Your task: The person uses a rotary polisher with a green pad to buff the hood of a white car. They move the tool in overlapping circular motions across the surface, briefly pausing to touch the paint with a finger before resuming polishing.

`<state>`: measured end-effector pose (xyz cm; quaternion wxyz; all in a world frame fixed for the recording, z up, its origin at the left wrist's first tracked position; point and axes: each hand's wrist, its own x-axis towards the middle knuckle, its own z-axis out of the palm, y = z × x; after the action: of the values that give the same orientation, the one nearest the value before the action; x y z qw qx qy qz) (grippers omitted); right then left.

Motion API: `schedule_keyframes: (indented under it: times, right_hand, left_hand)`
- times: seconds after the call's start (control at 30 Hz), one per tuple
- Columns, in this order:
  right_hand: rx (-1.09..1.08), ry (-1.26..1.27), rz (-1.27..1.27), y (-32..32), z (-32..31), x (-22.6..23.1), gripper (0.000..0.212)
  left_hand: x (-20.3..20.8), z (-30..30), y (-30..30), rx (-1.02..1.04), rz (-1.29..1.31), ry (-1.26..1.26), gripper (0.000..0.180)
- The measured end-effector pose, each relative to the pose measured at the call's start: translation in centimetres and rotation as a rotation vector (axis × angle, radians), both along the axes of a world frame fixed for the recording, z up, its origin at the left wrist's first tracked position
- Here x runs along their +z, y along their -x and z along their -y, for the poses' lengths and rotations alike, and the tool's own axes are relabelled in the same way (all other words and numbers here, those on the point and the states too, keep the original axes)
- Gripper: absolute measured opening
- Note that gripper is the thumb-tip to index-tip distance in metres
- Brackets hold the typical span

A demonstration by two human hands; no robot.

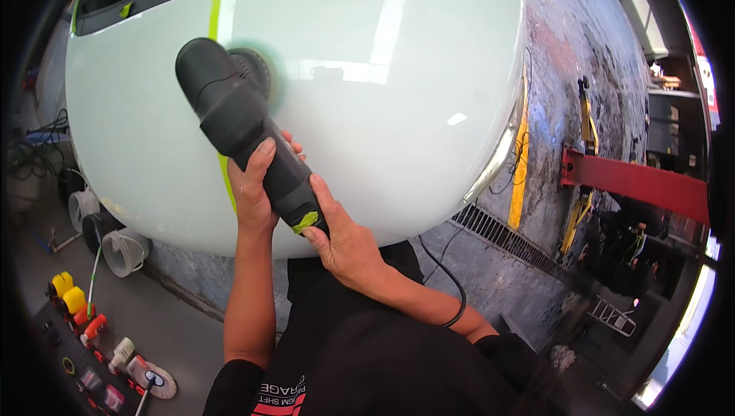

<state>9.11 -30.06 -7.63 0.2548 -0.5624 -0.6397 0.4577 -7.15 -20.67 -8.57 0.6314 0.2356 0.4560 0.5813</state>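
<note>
A black car polisher (241, 114) lies slantwise over a glossy white car bonnet (398, 133). Its round pad (256, 71) rests against the paint, partly hidden by the tool's head. My left hand (256, 186) wraps the middle of the body, thumb on top and fingertips showing on the far side. Around the rear end is my right hand (344, 244), beside a scrap of yellow-green tape (306, 221) stuck on the tool. A strip of yellow-green tape (217, 14) runs down the bonnet, passing under the polisher.
A black cable (459, 293) loops by my right forearm. Buckets (126, 251) stand on the floor at left, near a mat with bottles and tools (84, 355). To the right are a red lift arm (635, 182), a yellow floor strip (520, 171) and a drain grate (505, 240).
</note>
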Motion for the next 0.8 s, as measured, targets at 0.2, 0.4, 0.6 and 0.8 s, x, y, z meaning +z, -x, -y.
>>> schedule_keyframes:
  times: [0.2, 0.4, 0.6, 0.8]
  right_hand:
    - [-0.091, -0.006, -0.023, -5.3, 2.5, -0.3, 0.082]
    - [-0.211, 0.038, -0.082, -12.4, 4.4, -0.3, 0.08]
    - [-0.295, 0.088, -0.142, -19.1, 5.5, -0.7, 0.081]
    - [-0.478, 0.161, -0.211, -24.2, 6.9, -0.9, 0.079]
  left_hand:
    - [0.2, 1.0, -6.6, -0.064, -0.023, 0.029, 0.042]
    - [0.4, 1.2, -14.8, -0.223, -0.084, 0.028, 0.042]
    - [1.4, 0.9, -22.7, -0.32, -0.154, 0.035, 0.045]
    - [1.0, 0.9, -30.3, -0.274, -0.183, -0.064, 0.055]
